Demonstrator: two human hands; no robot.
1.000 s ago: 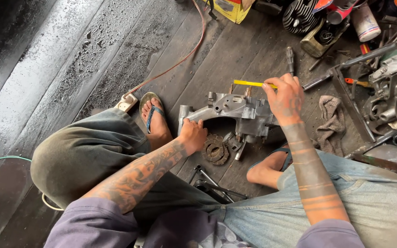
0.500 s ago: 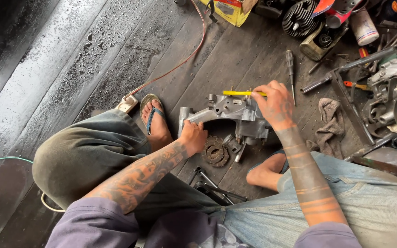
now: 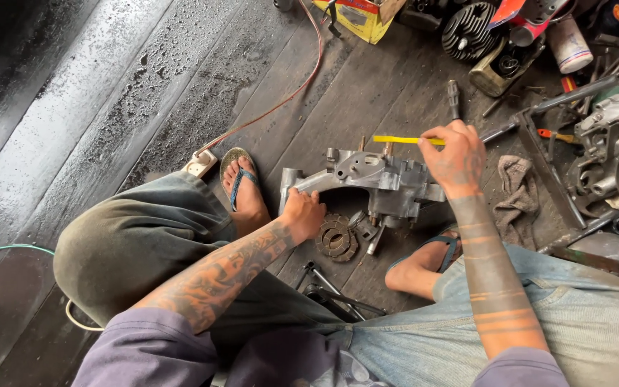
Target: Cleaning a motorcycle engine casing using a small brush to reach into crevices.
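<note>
A grey cast-metal engine case [image 3: 370,183] stands on the dark wooden floor between my feet. My left hand [image 3: 301,213] grips its near left end and steadies it. My right hand [image 3: 456,158] is closed on a thin yellow-handled tool [image 3: 399,140], held level over the top of the case with its tip pointing left. A round toothed clutch plate [image 3: 337,238] lies on the floor just below the case, next to my left hand.
A grey rag [image 3: 516,197] lies right of the case. Engine parts [image 3: 617,158], a finned cylinder [image 3: 471,29], a can [image 3: 569,44] and a yellow box [image 3: 356,18] crowd the top right. Loose wrenches [image 3: 331,290] sit near my knees. An orange cable [image 3: 281,97] runs to a white socket [image 3: 200,163].
My right hand has carried the yellow-handled tool leftward and down, from beside the case to over its top. My left hand has stayed on the case.
</note>
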